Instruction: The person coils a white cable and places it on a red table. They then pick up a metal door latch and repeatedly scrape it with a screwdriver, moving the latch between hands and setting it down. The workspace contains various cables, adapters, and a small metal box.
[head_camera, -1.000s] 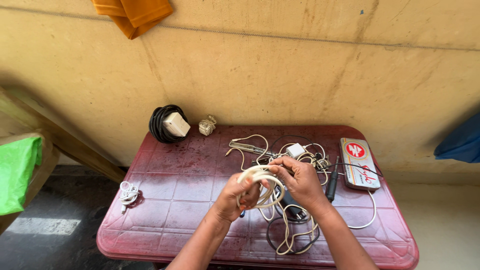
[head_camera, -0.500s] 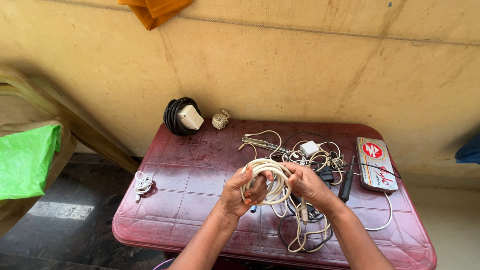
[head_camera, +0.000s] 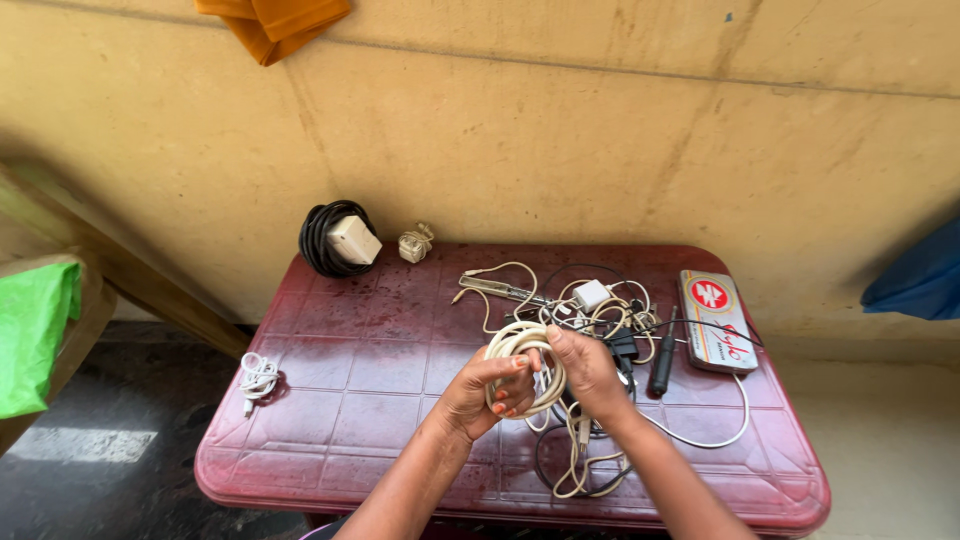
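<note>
Near the middle of the frame, above the dark red surface (head_camera: 340, 400), both hands grip a coil of cream cable (head_camera: 520, 350): the left hand (head_camera: 482, 393) is closed through the loops and the right hand (head_camera: 585, 370) clamps their right side. Several turns are wound; a loose tail (head_camera: 578, 465) hangs toward the lower frame, unwound. The coil stands roughly upright, its long axis running up and down the frame. A tangle of wires and chargers (head_camera: 610, 310) lies behind, unsorted.

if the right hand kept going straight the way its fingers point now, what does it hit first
The right hand points left and slightly up, so it would first meet the cream cable coil it already grips, then the left hand right behind it. Depth is hard to judge.
</note>
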